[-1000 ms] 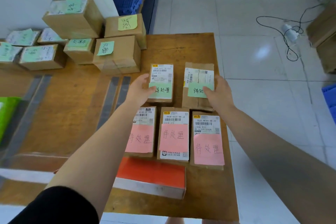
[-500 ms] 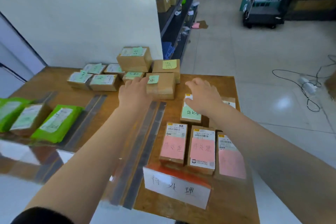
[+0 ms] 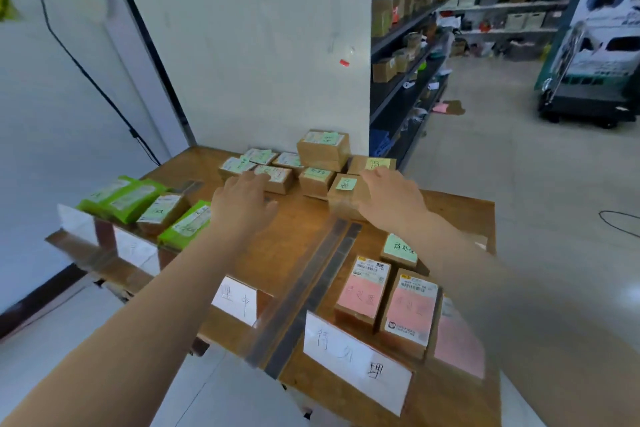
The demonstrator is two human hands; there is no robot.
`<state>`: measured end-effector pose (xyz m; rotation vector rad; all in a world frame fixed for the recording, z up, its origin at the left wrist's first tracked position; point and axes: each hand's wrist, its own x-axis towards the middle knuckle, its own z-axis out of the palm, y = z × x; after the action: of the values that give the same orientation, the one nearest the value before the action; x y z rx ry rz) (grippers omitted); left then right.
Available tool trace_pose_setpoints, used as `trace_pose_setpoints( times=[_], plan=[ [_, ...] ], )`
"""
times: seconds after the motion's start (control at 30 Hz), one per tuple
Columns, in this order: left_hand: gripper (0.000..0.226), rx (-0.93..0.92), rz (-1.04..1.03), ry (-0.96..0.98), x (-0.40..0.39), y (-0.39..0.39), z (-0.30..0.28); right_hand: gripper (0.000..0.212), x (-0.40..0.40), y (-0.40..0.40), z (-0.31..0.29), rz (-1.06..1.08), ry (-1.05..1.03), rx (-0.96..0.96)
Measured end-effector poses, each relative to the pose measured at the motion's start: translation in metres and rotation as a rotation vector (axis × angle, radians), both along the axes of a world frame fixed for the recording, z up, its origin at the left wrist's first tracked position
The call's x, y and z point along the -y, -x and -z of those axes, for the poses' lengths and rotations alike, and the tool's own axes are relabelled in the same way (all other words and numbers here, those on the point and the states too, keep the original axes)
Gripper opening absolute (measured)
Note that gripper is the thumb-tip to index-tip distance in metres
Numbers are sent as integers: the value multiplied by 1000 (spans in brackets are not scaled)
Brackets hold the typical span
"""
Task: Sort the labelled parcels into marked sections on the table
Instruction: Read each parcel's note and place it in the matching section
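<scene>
Both hands reach for the unsorted boxes [image 3: 311, 166] at the far side of the surface [image 3: 298, 236] — left hand [image 3: 242, 201] spread and empty, right hand [image 3: 388, 198] resting flat on 1 box [image 3: 343, 198]. Next, I think: grip it and read its note.

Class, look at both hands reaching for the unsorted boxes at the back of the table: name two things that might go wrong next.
1. The right hand rests on a box beside the tall stack; pulling it may topple the stack.
2. The right forearm hangs over the green-note parcel; drawing back could knock it out of its section.
</scene>
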<state>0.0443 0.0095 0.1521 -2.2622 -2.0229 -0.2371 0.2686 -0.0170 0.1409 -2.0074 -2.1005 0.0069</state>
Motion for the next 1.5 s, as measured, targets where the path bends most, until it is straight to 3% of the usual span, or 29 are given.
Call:
trace_pose_setpoints(
  times=[0.4, 0.67, 0.97, 1.27, 1.5],
  plan=[
    [53, -27, 10, 3, 38, 55, 1, 51, 15, 66, -4, -85, 19, 26],
    [54, -50, 111, -29, -1, 126, 3, 53, -14, 153, -14, -32, -25, 150],
    [48, -42, 206, 37, -60, 211, 20, 52, -55, 238, 1, 63, 73, 177],
    [50, -8, 321, 73, -130, 210, 36, 56, -103, 238, 20, 198, 147, 107],
    [54, -12, 414, 108, -208, 173, 51, 54, -169, 204, 40, 290, 163, -56]
  ],
)
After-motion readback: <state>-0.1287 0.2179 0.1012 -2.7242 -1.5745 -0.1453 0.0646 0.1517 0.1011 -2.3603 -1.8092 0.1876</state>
